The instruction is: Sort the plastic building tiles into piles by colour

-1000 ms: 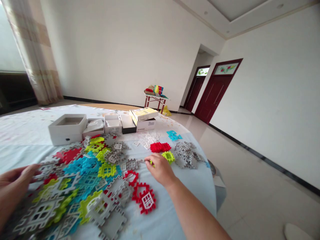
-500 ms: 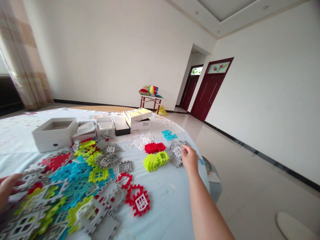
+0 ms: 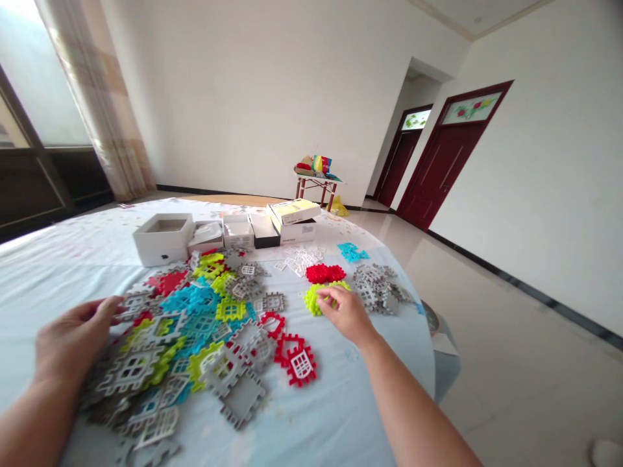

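My left hand (image 3: pixel 80 337) is at the left edge of a mixed heap of plastic building tiles, its fingertips by the grey tiles (image 3: pixel 134 303). Its fingers are loosely bent and apart, with no tile visible in them. My right hand (image 3: pixel 343 310) hovers over a lime green tile pile (image 3: pixel 312 303), fingers slightly curled and seemingly with nothing between them. Sorted piles lie around it: red tiles (image 3: pixel 325 273) behind, grey tiles (image 3: pixel 382 292) to the right, blue tiles (image 3: pixel 352 252) and white window pieces (image 3: pixel 304 261) farther back. Red tiles (image 3: pixel 296 363), one with a white window, lie nearer me.
Behind the heap stand a white box (image 3: pixel 163 243), small open boxes (image 3: pixel 238 231) and a yellow-topped box (image 3: pixel 293 211). The round table's cloth (image 3: pixel 331 402) curves down on the right. A small side table (image 3: pixel 318 178) stands by the far wall.
My right hand has moved left from the grey pile to above the green one. More of my left hand shows at the heap's left side. The view has turned left.
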A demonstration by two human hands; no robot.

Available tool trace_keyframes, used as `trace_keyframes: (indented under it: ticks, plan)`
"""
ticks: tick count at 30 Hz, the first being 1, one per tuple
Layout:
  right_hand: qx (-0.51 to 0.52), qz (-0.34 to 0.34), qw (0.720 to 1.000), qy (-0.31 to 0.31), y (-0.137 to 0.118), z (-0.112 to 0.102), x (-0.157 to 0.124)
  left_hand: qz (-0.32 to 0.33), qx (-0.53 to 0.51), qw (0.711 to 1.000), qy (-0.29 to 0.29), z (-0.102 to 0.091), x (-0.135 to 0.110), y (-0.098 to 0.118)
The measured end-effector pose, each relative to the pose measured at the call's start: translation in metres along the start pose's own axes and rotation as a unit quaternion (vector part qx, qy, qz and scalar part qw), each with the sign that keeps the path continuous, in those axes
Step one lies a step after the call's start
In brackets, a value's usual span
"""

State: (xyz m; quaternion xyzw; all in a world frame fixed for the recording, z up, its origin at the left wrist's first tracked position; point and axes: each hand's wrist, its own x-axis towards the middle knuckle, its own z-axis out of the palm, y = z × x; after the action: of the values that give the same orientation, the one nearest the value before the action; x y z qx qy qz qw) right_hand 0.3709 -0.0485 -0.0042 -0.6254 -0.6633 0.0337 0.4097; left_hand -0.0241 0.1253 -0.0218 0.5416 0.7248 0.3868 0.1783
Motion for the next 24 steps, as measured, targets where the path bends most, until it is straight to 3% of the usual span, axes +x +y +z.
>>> trace_keyframes:
  ticks: [5,10,19,24]
  plan:
    - [0.038,-0.033,0.976,-0.212,-0.026,0.011,-0.009,-0.005,0.015,1.0,-0.015,-0.001,-0.003,0.007]
    - [0.018,-0.046,0.95,-0.307,-0.033,0.006,-0.012,-0.018,-0.021,0.999,-0.02,0.0,-0.004,0.004]
    - [0.05,0.007,0.947,-0.318,-0.029,0.024,-0.009,-0.014,-0.027,0.999,-0.02,-0.003,-0.01,0.012]
    - [0.117,0.08,0.954,-0.263,-0.029,0.036,0.008,-0.026,-0.044,0.998,-0.027,-0.003,-0.009,0.011]
